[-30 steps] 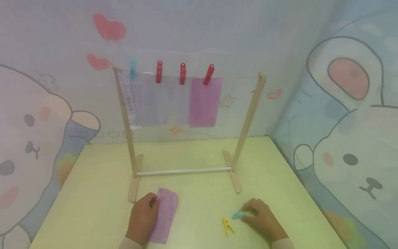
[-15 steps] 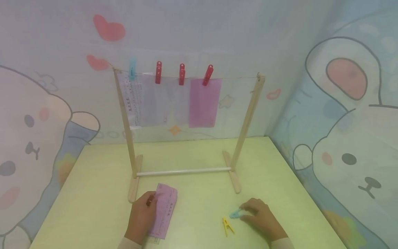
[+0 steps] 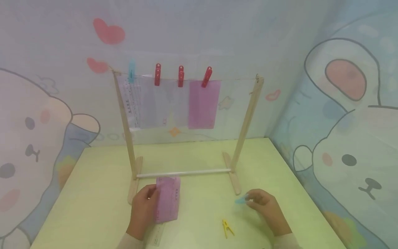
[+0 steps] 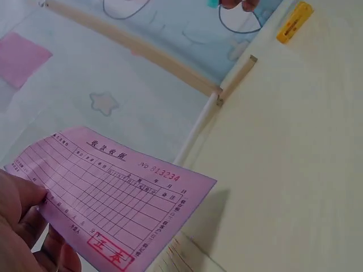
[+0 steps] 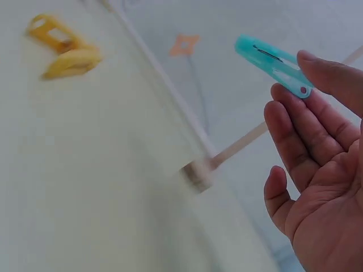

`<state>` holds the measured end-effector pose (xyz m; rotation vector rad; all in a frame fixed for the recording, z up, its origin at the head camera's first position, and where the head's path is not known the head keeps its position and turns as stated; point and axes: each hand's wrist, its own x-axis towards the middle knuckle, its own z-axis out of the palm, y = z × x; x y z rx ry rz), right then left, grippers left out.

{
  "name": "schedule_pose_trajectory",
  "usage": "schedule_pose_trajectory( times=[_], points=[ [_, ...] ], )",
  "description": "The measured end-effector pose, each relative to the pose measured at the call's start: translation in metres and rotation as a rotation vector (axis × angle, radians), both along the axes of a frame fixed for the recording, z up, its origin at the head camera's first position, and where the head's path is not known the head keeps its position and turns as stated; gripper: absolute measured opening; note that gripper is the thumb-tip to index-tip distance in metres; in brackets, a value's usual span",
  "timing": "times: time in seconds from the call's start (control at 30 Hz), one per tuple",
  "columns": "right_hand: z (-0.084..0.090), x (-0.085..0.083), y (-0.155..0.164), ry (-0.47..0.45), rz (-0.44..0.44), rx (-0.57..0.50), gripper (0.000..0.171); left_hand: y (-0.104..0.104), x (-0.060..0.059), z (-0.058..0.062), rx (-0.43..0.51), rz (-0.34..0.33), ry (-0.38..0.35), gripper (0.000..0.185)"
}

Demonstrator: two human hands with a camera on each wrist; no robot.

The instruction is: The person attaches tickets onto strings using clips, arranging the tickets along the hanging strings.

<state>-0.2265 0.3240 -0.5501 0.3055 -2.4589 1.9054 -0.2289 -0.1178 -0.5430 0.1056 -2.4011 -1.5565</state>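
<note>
Your left hand (image 3: 143,210) pinches the pink printed paper slip (image 3: 168,199) by its left edge, thumb on top, and holds it lifted off the pale green bench (image 3: 93,193); in the left wrist view the slip (image 4: 113,195) shows a grid of ruled lines, a red number and a red stamp, and casts a shadow on the bench below. Under it, at about 6 o'clock from the slip, the end of another pale printed slip (image 3: 158,235) lies flat on the bench. Your right hand (image 3: 267,207) pinches a turquoise plastic clothes peg (image 3: 241,199) between thumb and fingertips, with the remaining fingers loosely extended; in the right wrist view the peg (image 5: 272,63) sticks out from the fingertips, clear of the bench. A yellow plastic clothes peg (image 3: 227,227) lies on the bench at roughly 7 o'clock from the turquoise one, near it but apart. At 12 o'clock from both hands stands a small wooden drying rack (image 3: 248,117) with a white crossbar (image 3: 183,173) at its foot. Along its top string hang a light blue peg (image 3: 132,71) and three red pegs (image 3: 180,76), which hold a row of paper slips, the rightmost a plain pink sheet (image 3: 203,103).
</note>
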Motion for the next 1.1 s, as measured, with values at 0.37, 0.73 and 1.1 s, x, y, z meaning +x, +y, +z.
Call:
schedule_pose_trajectory(
  times=[0.37,0.73,1.1],
  points=[
    [0.180,-0.044,-0.012,0.396,0.116,0.016,0.025,0.072,-0.045,0.134,0.267,-0.203,0.215,0.019],
    [0.354,-0.085,-0.055,0.677,-0.141,0.356,0.019,0.138,-0.098,0.243,0.343,-0.267,0.352,0.021],
    [0.412,-0.110,-0.083,0.587,-0.172,0.503,0.019,0.167,-0.112,0.270,0.396,-0.204,0.259,0.022]
  ],
)
